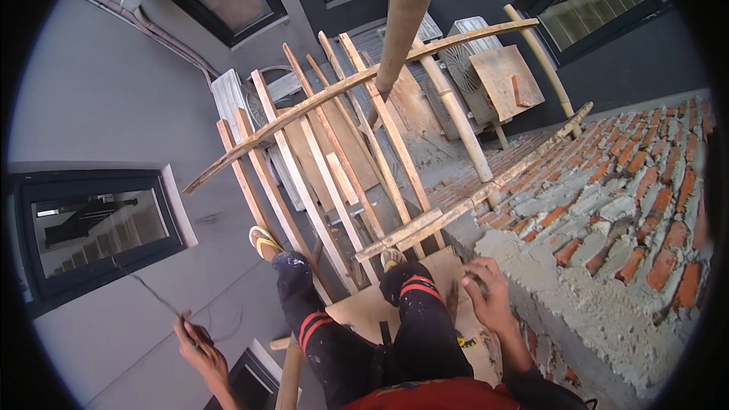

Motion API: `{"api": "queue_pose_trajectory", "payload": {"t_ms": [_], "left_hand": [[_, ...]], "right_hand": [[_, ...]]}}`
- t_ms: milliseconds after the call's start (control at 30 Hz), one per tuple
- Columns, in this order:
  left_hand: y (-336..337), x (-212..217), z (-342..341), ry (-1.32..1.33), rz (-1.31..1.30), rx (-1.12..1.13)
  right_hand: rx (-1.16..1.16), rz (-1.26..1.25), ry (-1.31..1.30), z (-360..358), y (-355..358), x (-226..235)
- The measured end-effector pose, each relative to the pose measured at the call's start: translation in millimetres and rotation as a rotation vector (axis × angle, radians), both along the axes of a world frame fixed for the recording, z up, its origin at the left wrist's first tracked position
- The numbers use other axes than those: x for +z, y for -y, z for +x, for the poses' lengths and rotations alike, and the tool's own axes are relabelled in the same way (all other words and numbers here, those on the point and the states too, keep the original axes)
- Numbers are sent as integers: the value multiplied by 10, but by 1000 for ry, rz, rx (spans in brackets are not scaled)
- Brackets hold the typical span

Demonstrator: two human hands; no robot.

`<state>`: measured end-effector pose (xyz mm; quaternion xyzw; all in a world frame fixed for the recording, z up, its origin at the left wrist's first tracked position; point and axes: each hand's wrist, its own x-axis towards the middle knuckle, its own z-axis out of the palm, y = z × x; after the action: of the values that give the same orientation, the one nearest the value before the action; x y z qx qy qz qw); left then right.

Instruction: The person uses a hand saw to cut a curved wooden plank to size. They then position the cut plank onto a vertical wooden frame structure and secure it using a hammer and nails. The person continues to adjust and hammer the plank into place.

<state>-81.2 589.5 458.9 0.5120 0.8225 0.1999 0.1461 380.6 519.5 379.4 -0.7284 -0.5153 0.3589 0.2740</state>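
My left hand [201, 351], out at the lower left before the grey wall, is closed on a thin dark wire [156, 294]. One end of the wire reaches up and left, and a faint loop hangs beside my fingers. My right hand [493, 300] is beside the mortared edge of the brick wall [615, 212], with its fingers curled. A small dark thing shows between thumb and fingers, too little of it visible to name. Below, my sandalled feet are on the scaffold, the left on the wooden battens [292, 163] and the right by a plywood board [364, 311].
An upright bamboo pole [406, 19] rises in front of me. A long bamboo crosspiece [326, 95] lies across the battens, with gaps between them. Air-conditioner units [463, 68] stand lower down. Windows [99, 224] are set in the grey walls, and rough mortar [547, 273] edges the bricks at right.
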Motion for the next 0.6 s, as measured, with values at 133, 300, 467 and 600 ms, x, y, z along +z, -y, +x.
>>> {"api": "queue_pose_trajectory", "payload": {"t_ms": [133, 300, 467, 600], "left_hand": [[946, -143, -400, -248, -46, 147], [1823, -295, -952, -463, -347, 202], [2466, -351, -1192, -88, -329, 280], [2443, -276, -754, 144, -254, 285]], "right_hand": [[82, -63, 115, 95, -132, 220], [245, -316, 198, 4, 74, 371], [507, -500, 180, -200, 120, 405], [567, -539, 176, -354, 122, 399]]}}
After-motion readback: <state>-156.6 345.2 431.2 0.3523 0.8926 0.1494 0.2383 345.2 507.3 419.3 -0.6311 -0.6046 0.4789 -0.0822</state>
